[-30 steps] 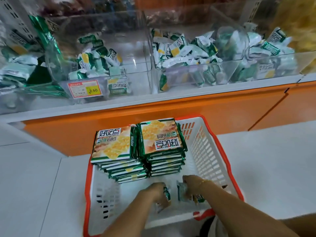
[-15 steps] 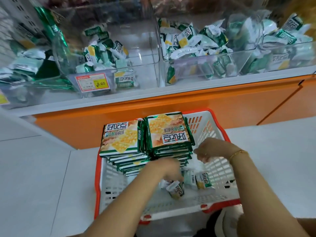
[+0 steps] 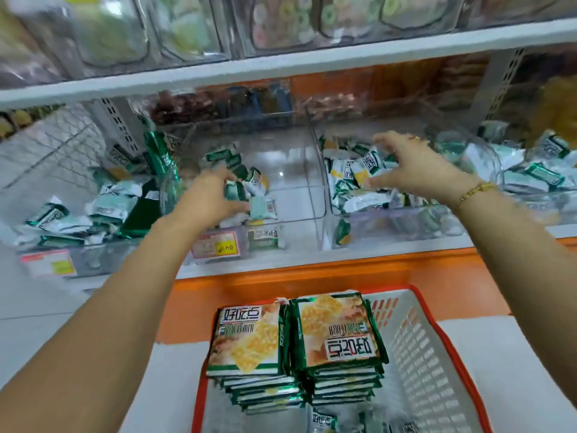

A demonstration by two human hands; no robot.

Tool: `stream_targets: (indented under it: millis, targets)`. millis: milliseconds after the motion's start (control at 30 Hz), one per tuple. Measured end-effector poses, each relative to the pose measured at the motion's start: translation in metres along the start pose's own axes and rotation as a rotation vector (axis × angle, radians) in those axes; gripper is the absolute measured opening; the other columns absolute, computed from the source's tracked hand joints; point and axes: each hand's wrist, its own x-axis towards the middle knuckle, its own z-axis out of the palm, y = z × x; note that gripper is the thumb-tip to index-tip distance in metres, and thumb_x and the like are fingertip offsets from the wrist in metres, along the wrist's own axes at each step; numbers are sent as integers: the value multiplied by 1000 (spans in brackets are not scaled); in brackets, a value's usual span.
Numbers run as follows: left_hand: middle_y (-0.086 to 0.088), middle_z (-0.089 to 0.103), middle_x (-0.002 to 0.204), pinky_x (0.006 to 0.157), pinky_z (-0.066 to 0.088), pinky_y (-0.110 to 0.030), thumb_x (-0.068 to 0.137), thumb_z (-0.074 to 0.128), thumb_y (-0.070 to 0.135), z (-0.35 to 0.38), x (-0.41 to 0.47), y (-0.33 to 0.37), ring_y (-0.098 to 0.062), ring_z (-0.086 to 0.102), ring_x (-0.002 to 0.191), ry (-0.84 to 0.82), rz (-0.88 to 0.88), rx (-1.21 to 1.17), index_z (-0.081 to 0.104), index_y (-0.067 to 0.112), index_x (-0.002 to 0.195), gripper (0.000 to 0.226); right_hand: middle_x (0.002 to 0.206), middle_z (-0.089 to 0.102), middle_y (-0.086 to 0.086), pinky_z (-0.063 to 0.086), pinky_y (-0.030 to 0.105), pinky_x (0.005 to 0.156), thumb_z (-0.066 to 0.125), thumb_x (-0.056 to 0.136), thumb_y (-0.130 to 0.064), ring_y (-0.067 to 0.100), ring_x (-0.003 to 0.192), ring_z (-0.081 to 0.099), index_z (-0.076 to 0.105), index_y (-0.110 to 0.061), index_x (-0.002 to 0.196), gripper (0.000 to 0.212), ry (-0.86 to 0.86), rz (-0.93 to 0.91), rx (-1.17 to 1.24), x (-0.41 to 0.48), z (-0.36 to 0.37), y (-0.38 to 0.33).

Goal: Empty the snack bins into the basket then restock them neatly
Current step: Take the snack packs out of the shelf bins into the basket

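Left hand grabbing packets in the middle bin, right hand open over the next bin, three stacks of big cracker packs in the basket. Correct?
No. The head view shows two stacks of big cracker packs in the basket, not three. The rest holds: left hand grips packets in the middle bin, right hand open over the next bin.

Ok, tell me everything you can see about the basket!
The basket is white plastic with slotted walls and an orange-red rim. It sits upright on the pale floor below the orange shelf base, its near end cut off by the picture. Inside stand two stacks of flat cracker packs at the far left, with small packets loose on the bottom.
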Motion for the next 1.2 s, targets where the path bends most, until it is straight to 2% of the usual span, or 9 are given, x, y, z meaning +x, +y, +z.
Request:
stream_targets:
  millis: [100, 200, 367, 533, 767, 900, 1033, 1133, 1200]
  targets:
    - [-21, 22, 150, 104, 35, -45, 69, 78, 53, 14, 26, -22, -39, 31, 135, -159, -73, 143, 23, 21, 149, 102, 150, 23, 19, 34, 47, 106, 78, 67, -53, 36, 137, 25, 14, -28, 151, 108, -147, 63, -218, 43, 12, 2]
    - [-16, 4, 158, 115, 20, -50, 64, 76, 61, 22, 52, -28, -38, 6, 144, -220, -75, 119, 9, 21, 152, 118, 151, 23, 19, 32, 49, 108, 74, 68, -59, 38, 138, 23, 10, -28, 152, 110, -285, 104, -343, 73, 23, 2]
    - [-14, 17, 157, 113, 28, -41, 63, 76, 61, 28, 91, -23, -34, 22, 142, -286, -56, 60, 5, 22, 153, 121, 158, 19, 8, 28, 43, 114, 68, 67, -67, 30, 142, 24, -6, -37, 151, 116, -494, 46, -368, 104, 30, 11]
    - [-10, 28, 155, 108, 36, -38, 68, 74, 60, 34, 123, -28, -33, 32, 138, -330, -76, 166, 8, 27, 152, 113, 160, 5, -3, 18, 35, 116, 71, 70, -59, 22, 146, 13, -12, -35, 150, 118, -577, -38, -336, 117, 26, 18]
    - [-21, 46, 137, 94, 47, -41, 83, 67, 40, 44, 136, -22, -39, 44, 122, -259, -81, 345, 20, 26, 148, 81, 157, 22, -5, 29, 30, 110, 75, 78, -39, 19, 137, 34, 13, -36, 151, 95, -502, -140, -302, 107, 28, 21]
    - [-24, 46, 132, 90, 47, -39, 84, 67, 40, 52, 128, -22, -40, 48, 114, -199, -131, 314, 29, 26, 143, 72, 158, 17, -1, 31, 36, 113, 73, 81, -35, 21, 139, 30, 3, -40, 150, 99, -605, -118, -348, 105, 25, 24]
    - [-27, 48, 124, 83, 47, -40, 90, 56, 13, 48, 107, -20, -41, 56, 102, -128, -130, 221, 33, 24, 141, 57, 158, 16, 6, 37, 39, 108, 74, 80, -34, 25, 135, 36, -2, -41, 149, 103, -647, -114, -416, 108, 24, 20]
    - [-27, 40, 128, 90, 46, -43, 87, 46, -5, 35, 81, -9, -42, 56, 102, -67, -128, 170, 35, 23, 139, 61, 147, 37, 12, 48, 42, 96, 78, 75, -26, 27, 114, 54, 26, -43, 139, 85, -672, -123, -385, 113, 25, 16]
    - [-30, 34, 134, 91, 45, -42, 83, 41, -14, 25, 65, -2, -42, 56, 104, -32, -125, 141, 33, 22, 142, 69, 136, 49, 20, 55, 39, 77, 78, 71, -17, 28, 90, 62, 37, -45, 123, 72, -700, -138, -348, 113, 24, 13]
